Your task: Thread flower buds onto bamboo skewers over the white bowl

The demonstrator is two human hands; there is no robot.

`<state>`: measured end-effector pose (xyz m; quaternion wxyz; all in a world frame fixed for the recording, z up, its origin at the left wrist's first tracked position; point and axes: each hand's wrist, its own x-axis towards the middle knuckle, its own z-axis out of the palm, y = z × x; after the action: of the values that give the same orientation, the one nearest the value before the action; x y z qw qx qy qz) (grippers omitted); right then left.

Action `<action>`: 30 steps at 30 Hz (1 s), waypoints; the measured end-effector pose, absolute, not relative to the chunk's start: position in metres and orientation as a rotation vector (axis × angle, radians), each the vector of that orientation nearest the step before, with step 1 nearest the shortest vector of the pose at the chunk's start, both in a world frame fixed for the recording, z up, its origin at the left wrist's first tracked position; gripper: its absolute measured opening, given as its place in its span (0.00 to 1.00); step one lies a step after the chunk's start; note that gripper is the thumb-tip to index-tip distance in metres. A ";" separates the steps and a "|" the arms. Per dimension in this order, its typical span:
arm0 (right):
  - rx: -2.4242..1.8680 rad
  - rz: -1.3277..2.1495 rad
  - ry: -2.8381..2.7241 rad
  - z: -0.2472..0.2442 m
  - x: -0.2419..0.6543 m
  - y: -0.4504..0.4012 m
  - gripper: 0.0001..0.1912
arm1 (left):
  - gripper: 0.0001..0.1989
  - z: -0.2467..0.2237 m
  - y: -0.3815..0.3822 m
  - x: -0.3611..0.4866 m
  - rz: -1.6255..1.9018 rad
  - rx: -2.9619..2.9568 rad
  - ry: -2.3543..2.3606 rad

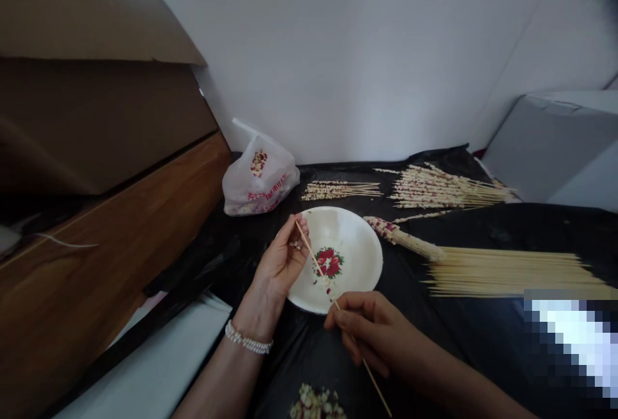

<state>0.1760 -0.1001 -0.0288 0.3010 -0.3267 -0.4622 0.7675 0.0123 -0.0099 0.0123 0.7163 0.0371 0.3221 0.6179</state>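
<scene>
My right hand (364,329) grips a thin wooden skewer (371,377), which slants up and left over a white bowl (360,239). A few pale and dark-red bits show along the skewer's middle, though some may lie in the bowl behind it. My left hand (282,255) is half curled at the bowl's left rim, thumb and fingers closed around the skewer's upper end. Small pale kernel-like pieces (295,246) sit in its palm. The bowl has a red flower and green leaves printed on its bottom. Below it lies a heap of pale and dark-red kernel-like pieces (316,403).
A tied white plastic bag (261,181) stands behind the bowl. Threaded skewers lie in a small group (333,190) and a larger pile (429,187). A threaded bundle (403,237) adjoins bare skewers (506,271) at right. Black sheeting (410,297) covers the table; a cardboard box (96,116) stands left.
</scene>
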 end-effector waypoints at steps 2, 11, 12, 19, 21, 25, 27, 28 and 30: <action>-0.860 2.033 -1.234 -0.029 0.175 -0.101 0.15 | 0.08 0.012 -0.010 0.014 1.366 0.096 0.723; -0.892 2.009 -1.213 -0.030 0.174 -0.102 0.17 | 0.08 0.012 -0.011 0.017 1.387 0.046 0.710; -0.893 2.004 -1.220 -0.030 0.174 -0.103 0.17 | 0.07 0.012 -0.012 0.018 1.388 0.044 0.711; -0.910 1.997 -1.225 -0.028 0.174 -0.103 0.17 | 0.07 0.011 -0.013 0.018 1.367 0.064 0.719; -0.916 2.001 -1.220 -0.027 0.174 -0.103 0.17 | 0.07 0.011 -0.012 0.018 1.367 0.065 0.729; -0.904 1.995 -1.210 -0.027 0.175 -0.101 0.17 | 0.06 0.010 -0.014 0.022 1.401 0.103 0.757; -0.895 1.991 -1.187 -0.026 0.176 -0.099 0.18 | 0.05 0.008 -0.014 0.025 1.388 0.123 0.766; -0.892 1.988 -1.179 -0.025 0.177 -0.098 0.18 | 0.05 0.007 -0.014 0.026 1.375 0.132 0.766; -0.878 1.983 -1.178 -0.024 0.177 -0.097 0.18 | 0.05 0.004 -0.014 0.026 1.346 0.156 0.763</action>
<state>0.1771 -0.0966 -0.0241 0.3305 -0.3358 -0.4505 0.7584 0.0261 -0.0136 0.0045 0.7127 0.0704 0.3441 0.6071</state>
